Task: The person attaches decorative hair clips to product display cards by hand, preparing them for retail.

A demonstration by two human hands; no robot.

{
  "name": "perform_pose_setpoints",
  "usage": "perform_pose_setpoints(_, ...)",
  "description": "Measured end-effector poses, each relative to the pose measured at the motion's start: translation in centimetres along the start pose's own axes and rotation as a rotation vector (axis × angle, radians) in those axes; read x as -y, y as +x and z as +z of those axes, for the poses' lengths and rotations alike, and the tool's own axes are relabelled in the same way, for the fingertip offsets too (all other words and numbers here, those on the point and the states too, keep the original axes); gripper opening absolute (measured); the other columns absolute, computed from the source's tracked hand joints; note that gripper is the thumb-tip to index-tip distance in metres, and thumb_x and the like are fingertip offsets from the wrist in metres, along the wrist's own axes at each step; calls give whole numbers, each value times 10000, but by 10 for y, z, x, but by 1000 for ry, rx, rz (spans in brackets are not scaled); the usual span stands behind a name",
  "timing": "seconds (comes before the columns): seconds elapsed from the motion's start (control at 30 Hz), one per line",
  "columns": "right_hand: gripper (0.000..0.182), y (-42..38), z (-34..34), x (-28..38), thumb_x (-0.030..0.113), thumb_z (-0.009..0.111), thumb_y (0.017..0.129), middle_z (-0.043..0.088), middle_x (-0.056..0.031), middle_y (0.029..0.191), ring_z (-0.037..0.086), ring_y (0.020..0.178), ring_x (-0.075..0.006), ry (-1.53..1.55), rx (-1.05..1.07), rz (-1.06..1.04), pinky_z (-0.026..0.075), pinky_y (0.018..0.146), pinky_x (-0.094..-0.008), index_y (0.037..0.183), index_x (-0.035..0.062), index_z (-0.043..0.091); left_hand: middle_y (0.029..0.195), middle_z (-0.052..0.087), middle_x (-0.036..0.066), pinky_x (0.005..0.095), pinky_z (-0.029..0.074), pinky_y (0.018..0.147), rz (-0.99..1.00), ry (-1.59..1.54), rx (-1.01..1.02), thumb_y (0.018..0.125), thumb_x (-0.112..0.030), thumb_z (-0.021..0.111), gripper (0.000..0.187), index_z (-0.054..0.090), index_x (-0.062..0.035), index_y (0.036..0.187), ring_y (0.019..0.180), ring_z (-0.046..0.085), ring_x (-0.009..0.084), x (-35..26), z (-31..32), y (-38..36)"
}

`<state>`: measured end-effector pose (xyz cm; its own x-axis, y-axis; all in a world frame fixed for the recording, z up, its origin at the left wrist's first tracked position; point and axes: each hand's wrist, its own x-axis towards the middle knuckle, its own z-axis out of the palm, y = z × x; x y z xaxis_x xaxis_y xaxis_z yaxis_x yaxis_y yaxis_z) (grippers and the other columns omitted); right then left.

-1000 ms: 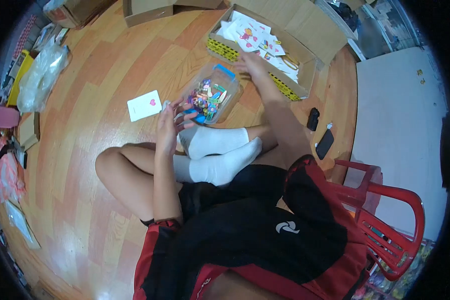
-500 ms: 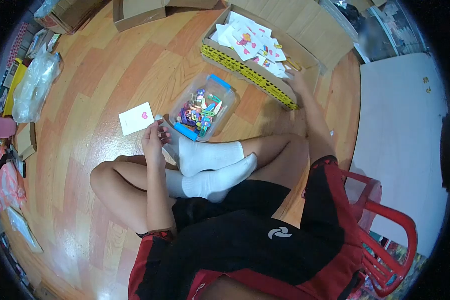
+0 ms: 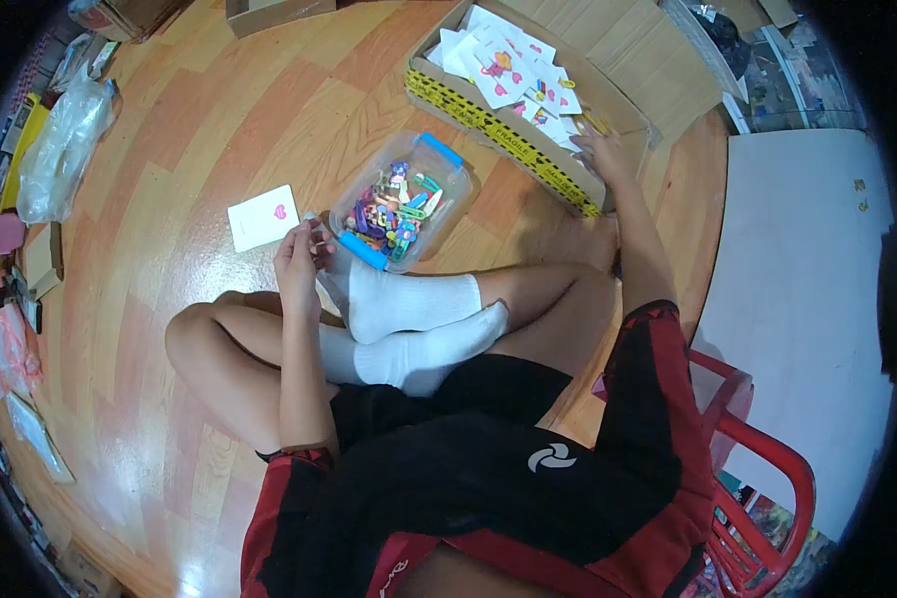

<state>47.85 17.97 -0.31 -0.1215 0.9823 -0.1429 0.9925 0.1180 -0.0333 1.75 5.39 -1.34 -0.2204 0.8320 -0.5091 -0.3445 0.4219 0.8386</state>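
Observation:
My left hand (image 3: 302,257) is beside a white card (image 3: 254,223) with a small pink heart, which lies on the floor. Its fingers are loosely curled and apart, close to the card's right corner. Just right of that hand stands a clear plastic container (image 3: 447,204) with blue latches, holding many colourful hair clips (image 3: 406,211). My right hand (image 3: 600,157) reaches over the near wall of a cardboard box (image 3: 498,142) with yellow "FRAGILE" tape. Its fingers are spread by a yellow object (image 3: 596,122). White cards (image 3: 498,65) with pink prints are piled in the box.
My crossed legs in white socks (image 3: 414,304) are close behind the container. A red plastic chair (image 3: 767,448) is at my right, near a white panel (image 3: 782,239). Plastic bags (image 3: 65,149) and other household items line the left side.
The camera view has shifted slightly. My right hand's fingers have spread a little at the box, and my left hand stays by the card.

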Motion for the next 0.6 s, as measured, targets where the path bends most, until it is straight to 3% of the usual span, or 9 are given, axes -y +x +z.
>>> perform_pose_setpoints(0.13,244,-5,-23,15,122,553,694,512,-145,1048,459,1004,-266,-105,30,-29,314,850,-367,934,127,595,714,562,20,191,388,494,10,-2,9,841,-231,423,235,539,-41,914,570,517,71,0,-3,-1)
perform_pose_setpoints(0.2,232,-15,-48,32,97,507,704,556,-170,916,514,911,-276,-102,77,55,379,769,-365,917,104,597,718,564,23,191,388,494,18,-15,12,841,-227,420,232,539,-42,913,570,518,72,0,-5,-3)
perform_pose_setpoints(0.33,227,-11,-49,-5,91,486,702,567,-181,841,555,793,-290,-263,-8,65,422,675,-360,900,77,597,719,558,32,197,393,502,45,-38,27,841,-214,416,225,539,-38,908,578,516,77,-2,-7,-6)
perform_pose_setpoints(0.43,210,-27,-89,6,93,480,720,574,-177,806,564,742,-303,-140,-86,-17,436,629,-359,895,66,592,718,554,35,203,395,506,50,-54,33,840,-213,415,225,537,-36,906,580,512,81,-2,-9,-8)
perform_pose_setpoints(0.53,200,-40,-112,25,96,493,737,570,-183,798,565,732,-292,-113,-152,78,434,633,-337,910,52,582,715,551,32,204,391,505,54,-71,48,839,-218,417,226,536,-37,905,580,509,82,-5,-9,-13)
perform_pose_setpoints(0.6,190,-42,-122,32,114,487,747,589,-150,815,566,742,-257,153,-209,10,421,661,-325,891,50,594,713,550,30,204,390,504,61,-82,48,839,-221,420,226,535,-38,904,579,509,81,-7,-9,-15)
